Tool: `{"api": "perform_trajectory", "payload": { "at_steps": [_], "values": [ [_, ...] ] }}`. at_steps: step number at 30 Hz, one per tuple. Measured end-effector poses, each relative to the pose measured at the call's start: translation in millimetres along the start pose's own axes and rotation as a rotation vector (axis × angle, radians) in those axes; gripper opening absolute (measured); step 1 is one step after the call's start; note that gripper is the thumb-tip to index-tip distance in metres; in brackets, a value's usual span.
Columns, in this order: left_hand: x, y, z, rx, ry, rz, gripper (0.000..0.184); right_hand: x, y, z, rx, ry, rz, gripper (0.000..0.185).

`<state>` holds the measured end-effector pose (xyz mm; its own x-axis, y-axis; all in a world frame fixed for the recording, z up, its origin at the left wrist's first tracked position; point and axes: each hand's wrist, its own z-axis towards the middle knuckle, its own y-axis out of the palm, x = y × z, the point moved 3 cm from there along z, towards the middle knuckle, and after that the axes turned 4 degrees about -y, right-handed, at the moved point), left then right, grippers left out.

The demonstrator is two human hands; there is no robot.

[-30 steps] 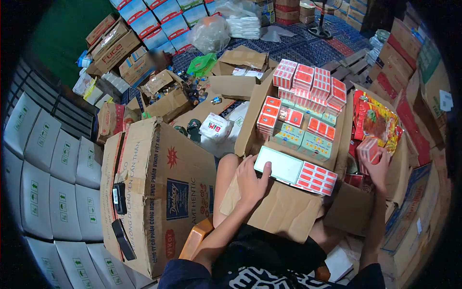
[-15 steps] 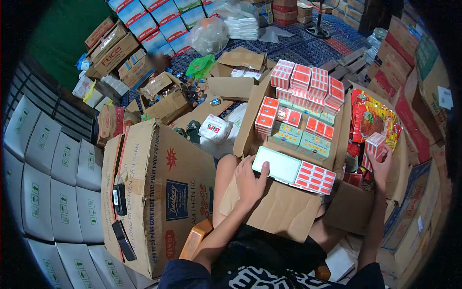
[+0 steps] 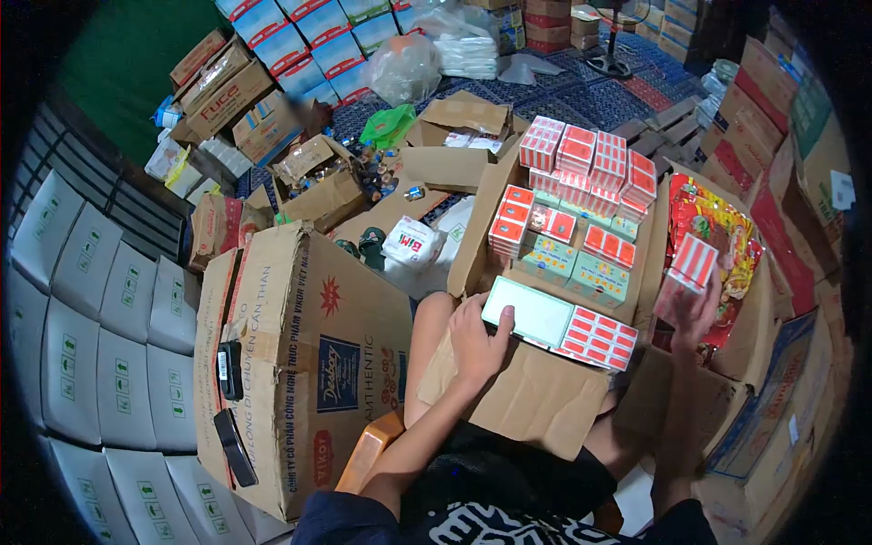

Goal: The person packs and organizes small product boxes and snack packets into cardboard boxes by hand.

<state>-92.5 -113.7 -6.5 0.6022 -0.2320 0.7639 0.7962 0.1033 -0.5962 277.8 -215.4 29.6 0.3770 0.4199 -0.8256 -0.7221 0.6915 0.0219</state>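
My left hand grips the left end of a pale green and white carton, thumb on top and fingers behind. Red-and-white small boxes fill the carton's right end, while its left part shows a plain pale surface. A stack of red-and-white small boxes is in my right hand, whose fingers wrap its right side, slightly blurred. Beyond the carton, a big open cardboard box holds green cartons and more red-and-white boxes piled on top.
At right, an open box holds red and yellow packets. A large brown carton stands at left, with two black objects on it. White cartons are stacked far left. A white BiMi pack lies on the floor.
My right hand has moved left and lifted the stack of small boxes away from the packets' box toward the carton. My left hand stays on the carton. The view has shifted slightly.
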Motion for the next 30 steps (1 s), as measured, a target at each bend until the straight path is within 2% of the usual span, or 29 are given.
{"api": "perform_trajectory", "payload": {
  "at_steps": [2, 3, 5, 6, 8, 9, 10, 11, 12, 13, 18, 24, 26, 27, 30],
  "values": [
    [0, -2, 0, -0.054, -0.032, -0.012, 0.054, -7, 24, -11, -0.015, 0.062, 0.096, 0.088],
    [1, -4, 2, -0.052, -0.028, -0.010, 0.054, -11, 36, -17, -0.036, -0.066, 0.004, 0.089],
    [23, -22, 11, 0.195, 0.126, -0.414, 0.059, -7, 55, -25, -0.075, -0.331, -0.186, 0.091],
    [34, -39, 14, 0.177, 0.141, -0.487, 0.062, 5, 57, -25, -0.070, -0.340, -0.191, 0.091],
    [108, -118, 29, 0.303, 0.498, -0.603, 0.062, 33, 51, -35, -0.106, -0.431, -0.562, 0.089],
    [138, -155, 34, 0.466, 0.689, -0.441, 0.062, 38, 44, -39, -0.120, -0.445, -0.670, 0.089],
    [162, -181, 38, 0.467, 0.863, -0.618, 0.069, 42, 38, -43, -0.134, -0.461, -0.777, 0.089],
    [188, -207, 42, 0.443, 1.049, -0.775, 0.079, 45, 38, -41, -0.149, -0.336, -0.537, 0.086],
    [200, -224, 44, 0.402, 1.190, -0.859, 0.078, 46, 41, -42, -0.154, -0.208, -0.294, 0.084],
    [209, -234, 42, 0.352, 1.237, -0.873, 0.077, 45, 42, -43, -0.149, -0.086, -0.052, 0.082],
    [232, -259, 46, 0.175, 1.288, -0.859, 0.074, 19, 38, -39, 0.004, -0.121, 0.078, 0.076],
    [238, -279, 42, 0.105, 1.316, -0.832, 0.070, 48, 24, -50, 0.085, 0.205, 0.447, 0.067],
    [237, -289, 31, 0.111, 1.327, -0.831, 0.068, 51, 30, -47, 0.077, 0.237, 0.539, 0.064],
    [236, -290, 26, 0.105, 1.322, -0.826, 0.068, 50, 33, -50, 0.074, 0.226, 0.521, 0.063],
    [231, -302, 18, 0.118, 1.294, -0.820, 0.066, 31, 35, -50, 0.034, 0.142, 0.206, 0.059]
  ]
}}
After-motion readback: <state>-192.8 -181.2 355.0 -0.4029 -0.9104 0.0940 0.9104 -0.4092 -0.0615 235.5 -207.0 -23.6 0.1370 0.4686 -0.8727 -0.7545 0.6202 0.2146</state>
